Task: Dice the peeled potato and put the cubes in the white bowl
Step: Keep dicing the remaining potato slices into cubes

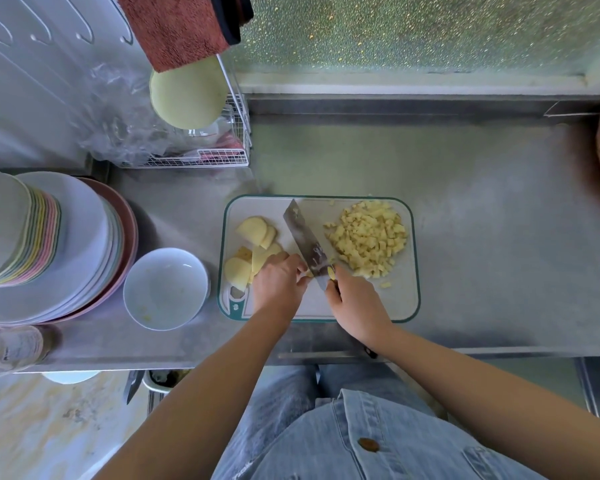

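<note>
A white cutting board (406, 299) with a green rim lies on the steel counter. Peeled potato slices (253, 230) sit on its left part, and a heap of potato cubes (369, 239) covers its right part. My right hand (355, 303) grips the handle of a cleaver (305, 239), whose blade points away to the upper left. My left hand (278, 282) has its fingers curled on potato pieces right beside the blade. The white bowl (165, 289) stands just left of the board, with only a few crumbs inside.
Stacks of plates (84, 244) and coloured dishes (18, 233) crowd the counter's left end. A wire rack (222, 157) with a green plate, plastic wrap and a red towel stands behind them. Bare steel counter (499, 220) stretches right of the board.
</note>
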The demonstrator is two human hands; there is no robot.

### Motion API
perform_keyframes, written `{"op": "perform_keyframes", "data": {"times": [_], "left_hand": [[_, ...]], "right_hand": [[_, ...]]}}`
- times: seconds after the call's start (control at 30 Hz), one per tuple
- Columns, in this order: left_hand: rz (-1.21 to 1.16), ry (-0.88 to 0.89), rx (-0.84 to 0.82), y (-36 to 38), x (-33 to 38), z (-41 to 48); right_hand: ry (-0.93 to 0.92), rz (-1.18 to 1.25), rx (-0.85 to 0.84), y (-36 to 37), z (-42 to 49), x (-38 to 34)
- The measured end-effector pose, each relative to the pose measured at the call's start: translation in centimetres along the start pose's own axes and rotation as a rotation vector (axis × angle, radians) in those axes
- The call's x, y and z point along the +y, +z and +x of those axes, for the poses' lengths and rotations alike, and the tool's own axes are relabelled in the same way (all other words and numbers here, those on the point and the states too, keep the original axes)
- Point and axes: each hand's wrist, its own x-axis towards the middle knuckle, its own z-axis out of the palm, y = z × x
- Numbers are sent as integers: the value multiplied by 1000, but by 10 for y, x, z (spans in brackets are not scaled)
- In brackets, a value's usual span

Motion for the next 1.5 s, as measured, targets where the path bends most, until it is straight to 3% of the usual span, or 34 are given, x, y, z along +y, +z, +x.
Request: {"op": "perform_keyframes", "data": {"times": [0.1, 0.2, 0.43, 0.7, 0.97, 1.17, 1.37, 1.5], "left_hand": [[-22, 14, 0, -3, 0, -1], [-18, 27, 29, -8, -1, -4], [197, 0, 100, -18, -4, -13], [329, -13, -14, -18, 5, -22], [331, -25, -49, -24, 13, -24], [314, -40, -46, -26, 16, -26], [316, -34, -68, -26, 15, -23], [302, -38, -64, -28, 13, -20]], "right_hand": [[10, 111, 32, -11, 3, 7], [-13, 161, -37, -19, -2, 12], [-130, 50, -141, -7, -29, 19], [69, 73, -1, -35, -18, 55], [-6, 52, -95, -30, -26, 32], [124, 76, -28, -44, -19, 46], [29, 65, -126, -38, -22, 33], [124, 92, -62, -45, -15, 46]]}}
